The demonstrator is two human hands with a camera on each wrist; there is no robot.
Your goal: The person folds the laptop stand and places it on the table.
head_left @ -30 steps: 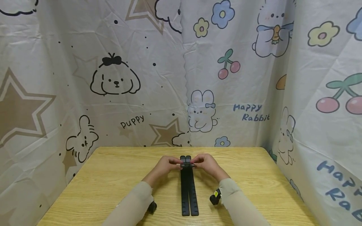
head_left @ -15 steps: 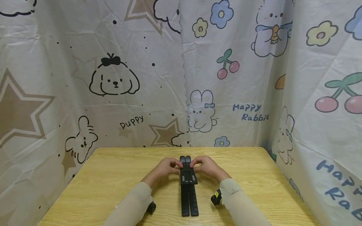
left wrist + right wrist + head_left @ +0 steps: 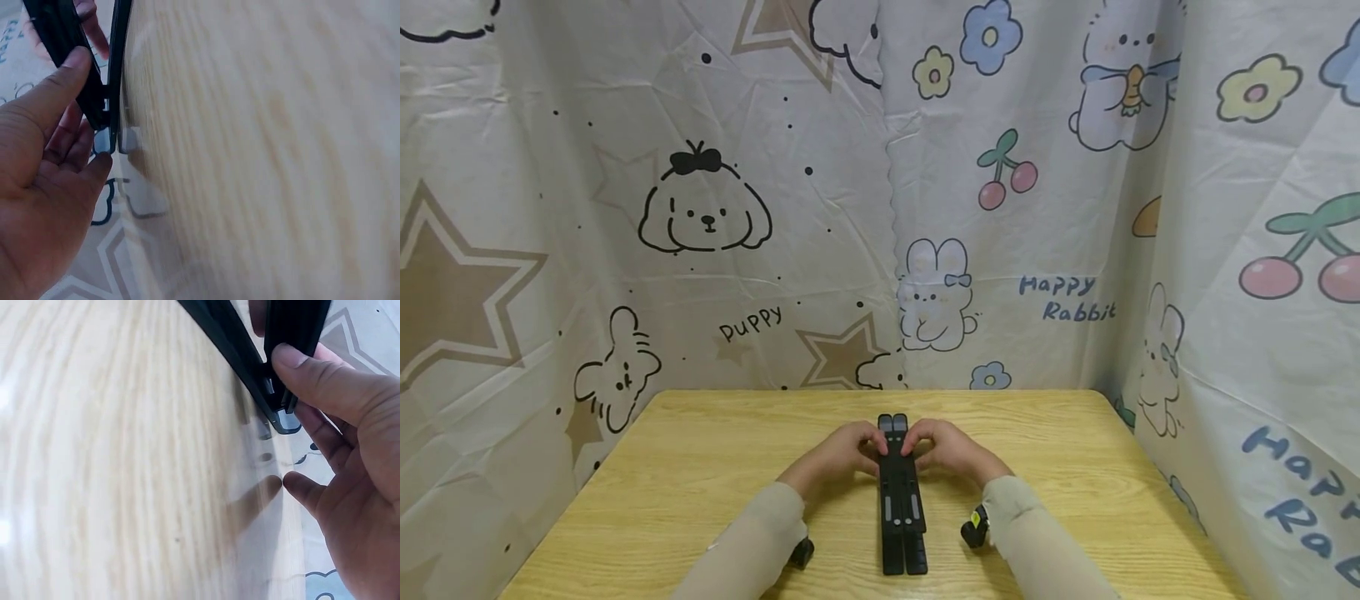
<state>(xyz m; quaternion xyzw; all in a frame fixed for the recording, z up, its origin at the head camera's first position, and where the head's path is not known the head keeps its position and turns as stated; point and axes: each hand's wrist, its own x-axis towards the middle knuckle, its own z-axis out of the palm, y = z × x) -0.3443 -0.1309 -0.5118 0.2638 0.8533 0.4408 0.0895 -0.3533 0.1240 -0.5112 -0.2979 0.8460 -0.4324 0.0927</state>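
Observation:
A black folding laptop stand lies lengthwise on the table, its two long legs side by side beneath an upper panel. In the head view the panel covers most of the legs and has grey pads along it. My left hand pinches the panel's left edge near the far end, thumb on top. On the opposite edge, my right hand does the same. Both wrist views show the upper part tilted at an angle to the lower leg, joined near the far end. Fingers under the panel are partly hidden.
The wooden table spreads out on both sides of the stand. Behind it and along the sides hangs a printed curtain. A small black wrist device sits at the right cuff, another at the left.
The upper panel, seen almost edge-on a second ago, has swung down toward me over the legs. Both hands have shifted slightly nearer along its edges, still gripping it.

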